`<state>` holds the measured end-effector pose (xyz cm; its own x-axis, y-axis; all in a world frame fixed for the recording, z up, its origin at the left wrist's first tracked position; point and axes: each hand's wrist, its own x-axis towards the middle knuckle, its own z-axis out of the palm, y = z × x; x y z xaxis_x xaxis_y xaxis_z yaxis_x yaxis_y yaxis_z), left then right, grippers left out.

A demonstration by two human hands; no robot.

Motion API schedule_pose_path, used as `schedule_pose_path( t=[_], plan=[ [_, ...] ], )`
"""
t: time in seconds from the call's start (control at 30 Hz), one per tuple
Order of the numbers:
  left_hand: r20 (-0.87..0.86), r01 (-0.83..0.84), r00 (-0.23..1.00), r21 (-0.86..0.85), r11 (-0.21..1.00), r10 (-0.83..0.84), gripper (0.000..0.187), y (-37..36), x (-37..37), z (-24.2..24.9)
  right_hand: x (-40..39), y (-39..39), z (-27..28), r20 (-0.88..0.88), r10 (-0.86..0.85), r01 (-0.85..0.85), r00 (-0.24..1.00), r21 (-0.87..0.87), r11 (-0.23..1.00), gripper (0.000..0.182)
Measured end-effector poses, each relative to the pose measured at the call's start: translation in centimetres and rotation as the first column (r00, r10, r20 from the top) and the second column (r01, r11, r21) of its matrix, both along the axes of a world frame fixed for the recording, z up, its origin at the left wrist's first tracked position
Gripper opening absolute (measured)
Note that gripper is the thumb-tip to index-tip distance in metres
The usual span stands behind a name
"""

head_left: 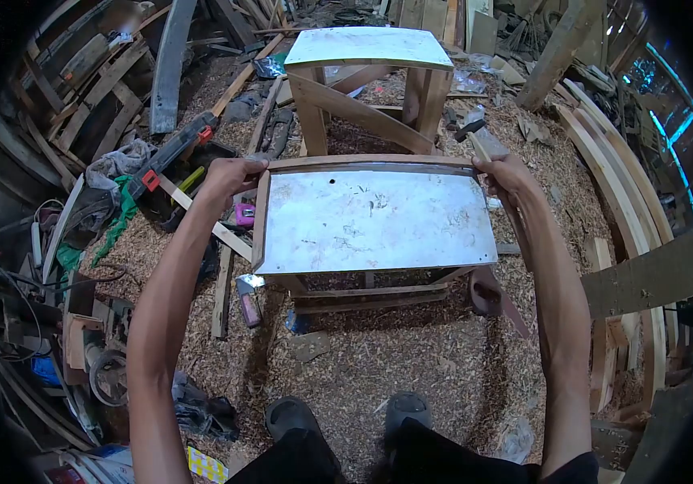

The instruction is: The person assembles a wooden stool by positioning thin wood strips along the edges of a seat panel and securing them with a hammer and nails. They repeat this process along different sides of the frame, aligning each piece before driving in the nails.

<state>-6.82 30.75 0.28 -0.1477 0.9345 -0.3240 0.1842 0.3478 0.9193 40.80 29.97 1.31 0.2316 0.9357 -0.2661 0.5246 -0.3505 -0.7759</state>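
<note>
A low wooden stand with a scuffed white top (378, 222) is right before me. Along the far edge of the top runs a narrow wooden strip (370, 160), joined at the left to a shorter side piece (262, 222). My left hand (232, 179) is closed on the strip's far left corner, thumb on top. At its other end my right hand (507, 173) pinches the strip between thumb and fingers. A hammer (470, 130) with a dark head lies just beyond my right hand. Near my left hand is a pink tape measure (244, 214).
A second white-topped stand (369, 48) is behind the first. On the left sits a toolbox (173, 157) with red latches. A handsaw (487, 292) leans by the near stand's right side. Long curved planks (616, 177) line the right. Wood shavings (378, 363) cover the floor.
</note>
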Motion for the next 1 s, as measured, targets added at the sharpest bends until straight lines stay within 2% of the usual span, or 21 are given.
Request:
schedule_pose_path(
  t=[0.17,0.33,0.4,0.5,0.57,0.6,0.73,1.0],
  plan=[
    [0.015,-0.062,0.998,0.0,0.998,0.062,0.02,-0.1,0.6,-0.4,1.0,0.9,-1.7,0.014,0.045,-0.046,0.999,0.06,0.997,0.038],
    [0.037,-0.107,0.993,-0.041,0.993,0.108,0.016,-0.5,0.5,0.2,0.5,0.0,-1.1,-0.003,0.06,-0.06,0.998,0.066,0.996,0.036],
    [0.256,-0.041,0.964,-0.136,0.99,0.075,0.018,-0.1,-0.2,0.2,0.3,0.0,-0.6,0.002,0.087,-0.087,0.996,0.073,0.994,0.035],
    [0.156,-0.002,0.987,-0.19,0.982,0.032,0.018,0.6,-0.7,0.0,0.2,0.5,-0.4,0.004,0.058,-0.058,0.998,0.017,0.998,0.031],
    [0.15,-0.029,0.987,-0.151,0.988,0.051,0.021,0.1,-0.1,0.4,0.4,1.1,-0.6,-0.028,0.01,-0.01,1.0,-0.016,1.0,0.027],
    [0.149,0.024,0.989,-0.119,0.993,-0.006,0.023,0.4,-0.4,0.1,0.1,0.9,-0.3,-0.077,0.01,-0.01,0.997,-0.006,1.0,0.026],
    [0.119,0.141,0.983,0.001,0.99,-0.14,0.029,-0.1,-1.2,0.0,0.1,0.9,0.0,-0.049,0.02,-0.021,0.999,-0.01,1.0,0.026],
    [0.041,0.172,0.984,-0.007,0.985,-0.172,0.024,0.2,-1.4,0.5,-0.2,0.8,0.5,-0.034,-0.003,0.002,0.999,-0.033,0.999,0.025]
  ],
)
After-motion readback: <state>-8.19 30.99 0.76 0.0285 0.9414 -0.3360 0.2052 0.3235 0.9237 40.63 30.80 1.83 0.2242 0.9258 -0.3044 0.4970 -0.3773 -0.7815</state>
